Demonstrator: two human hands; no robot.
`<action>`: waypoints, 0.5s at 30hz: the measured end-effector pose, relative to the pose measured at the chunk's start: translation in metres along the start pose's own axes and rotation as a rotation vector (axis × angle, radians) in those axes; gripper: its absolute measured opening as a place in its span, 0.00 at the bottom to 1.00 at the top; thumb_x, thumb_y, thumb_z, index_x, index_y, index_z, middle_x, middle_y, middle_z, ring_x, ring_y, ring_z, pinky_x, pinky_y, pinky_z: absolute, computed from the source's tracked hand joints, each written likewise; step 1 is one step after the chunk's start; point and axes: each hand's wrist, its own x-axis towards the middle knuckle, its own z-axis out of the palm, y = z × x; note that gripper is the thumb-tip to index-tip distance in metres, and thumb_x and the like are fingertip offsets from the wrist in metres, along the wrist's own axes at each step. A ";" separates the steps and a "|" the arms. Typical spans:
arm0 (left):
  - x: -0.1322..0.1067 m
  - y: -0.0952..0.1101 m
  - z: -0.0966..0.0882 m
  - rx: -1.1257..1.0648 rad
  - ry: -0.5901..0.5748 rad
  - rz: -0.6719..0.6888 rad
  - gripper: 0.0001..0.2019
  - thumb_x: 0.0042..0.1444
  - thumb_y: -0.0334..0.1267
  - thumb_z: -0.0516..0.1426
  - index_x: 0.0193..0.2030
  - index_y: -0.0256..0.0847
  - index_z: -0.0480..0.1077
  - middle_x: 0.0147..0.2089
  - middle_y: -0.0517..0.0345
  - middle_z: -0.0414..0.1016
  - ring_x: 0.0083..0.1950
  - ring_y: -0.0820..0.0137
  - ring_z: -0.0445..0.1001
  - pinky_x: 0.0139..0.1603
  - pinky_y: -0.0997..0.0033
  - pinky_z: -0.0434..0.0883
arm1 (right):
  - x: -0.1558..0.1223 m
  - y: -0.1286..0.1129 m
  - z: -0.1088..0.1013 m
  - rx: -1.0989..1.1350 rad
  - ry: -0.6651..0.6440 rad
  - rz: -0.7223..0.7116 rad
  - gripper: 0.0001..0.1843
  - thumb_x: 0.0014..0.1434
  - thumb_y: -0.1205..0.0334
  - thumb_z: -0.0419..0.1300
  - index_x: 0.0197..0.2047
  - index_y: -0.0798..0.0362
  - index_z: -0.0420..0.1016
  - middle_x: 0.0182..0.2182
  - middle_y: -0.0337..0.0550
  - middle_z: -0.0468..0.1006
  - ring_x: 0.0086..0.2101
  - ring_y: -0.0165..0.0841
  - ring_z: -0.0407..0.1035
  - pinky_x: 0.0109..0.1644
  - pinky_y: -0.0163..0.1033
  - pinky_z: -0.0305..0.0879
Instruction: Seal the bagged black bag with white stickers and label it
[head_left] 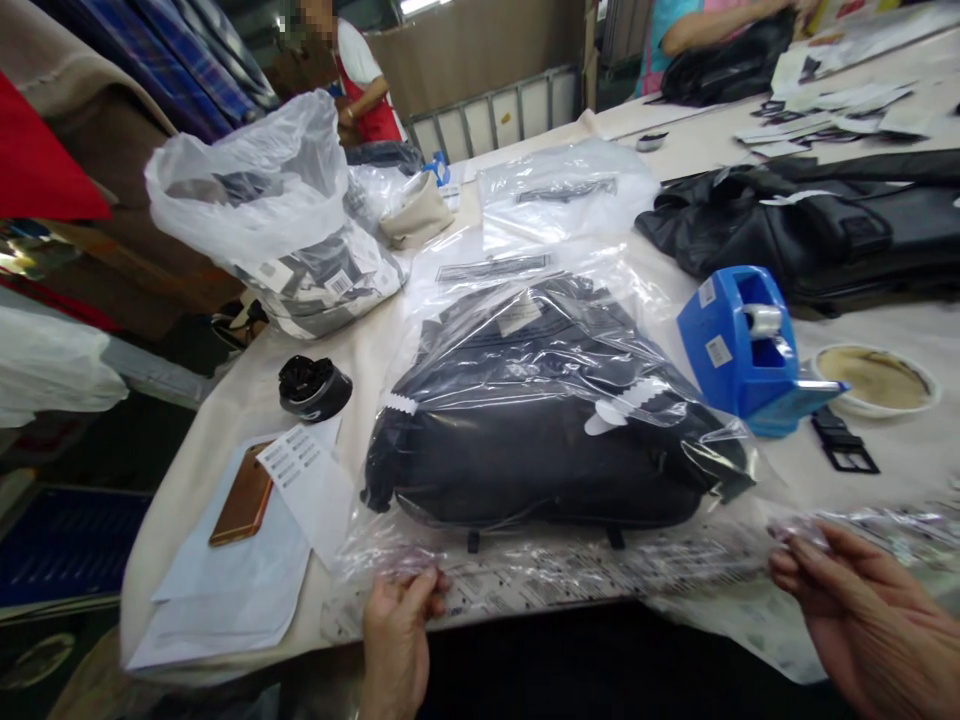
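Note:
A black bag (pixel 555 460) lies inside a clear plastic bag (pixel 439 545) in front of me. White strips and a pale tag show on it through the film. My left hand (pixel 399 620) pinches the near left corner of the plastic between thumb and fingers. At the near right corner, my right hand (pixel 847 590) grips the film the same way. The plastic's near edge stretches between both hands along the table's front edge. Right of the packed bag stands a blue tape dispenser (pixel 739 350) with a roll in it.
A brown phone (pixel 244 495), a barcode label sheet (pixel 296 460) and a small black dish (pixel 315 388) lie left. A full white plastic sack (pixel 247 220) stands behind them. Right are a black buckle (pixel 846 442), a tape roll (pixel 877 380) and black bags (pixel 832 220). Two people work beyond the table (pixel 225 400).

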 end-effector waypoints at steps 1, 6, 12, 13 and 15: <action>-0.004 -0.003 0.003 0.025 -0.048 -0.022 0.22 0.29 0.38 0.68 0.32 0.35 0.66 0.25 0.60 0.73 0.24 0.72 0.70 0.18 0.78 0.64 | 0.001 -0.001 0.000 0.039 0.025 0.038 0.27 0.17 0.63 0.73 0.27 0.53 0.72 0.21 0.37 0.75 0.21 0.27 0.69 0.25 0.25 0.69; -0.020 -0.014 0.022 0.080 -0.193 -0.044 0.24 0.36 0.40 0.66 0.39 0.34 0.63 0.34 0.52 0.76 0.22 0.74 0.69 0.14 0.79 0.60 | 0.005 0.003 -0.006 0.091 0.046 0.107 0.24 0.18 0.64 0.73 0.23 0.54 0.71 0.20 0.35 0.75 0.19 0.26 0.69 0.23 0.25 0.69; -0.025 -0.019 0.040 0.076 -0.235 -0.093 0.25 0.35 0.40 0.66 0.39 0.34 0.62 0.33 0.50 0.76 0.19 0.77 0.67 0.12 0.82 0.56 | 0.011 0.012 -0.018 0.054 0.049 0.099 0.20 0.20 0.63 0.72 0.22 0.54 0.72 0.22 0.37 0.77 0.20 0.27 0.70 0.22 0.26 0.69; -0.025 -0.020 0.042 0.081 -0.254 -0.102 0.24 0.36 0.40 0.67 0.38 0.33 0.63 0.33 0.50 0.76 0.19 0.77 0.67 0.12 0.82 0.55 | 0.013 0.013 -0.020 0.069 0.041 0.113 0.20 0.19 0.63 0.72 0.21 0.53 0.72 0.22 0.39 0.77 0.22 0.29 0.72 0.25 0.28 0.72; -0.026 -0.021 0.046 0.085 -0.276 -0.122 0.23 0.36 0.43 0.67 0.36 0.32 0.64 0.34 0.50 0.76 0.18 0.78 0.67 0.12 0.82 0.55 | 0.014 0.014 -0.021 0.089 0.013 0.135 0.20 0.18 0.63 0.73 0.20 0.53 0.72 0.22 0.40 0.78 0.25 0.33 0.74 0.31 0.33 0.75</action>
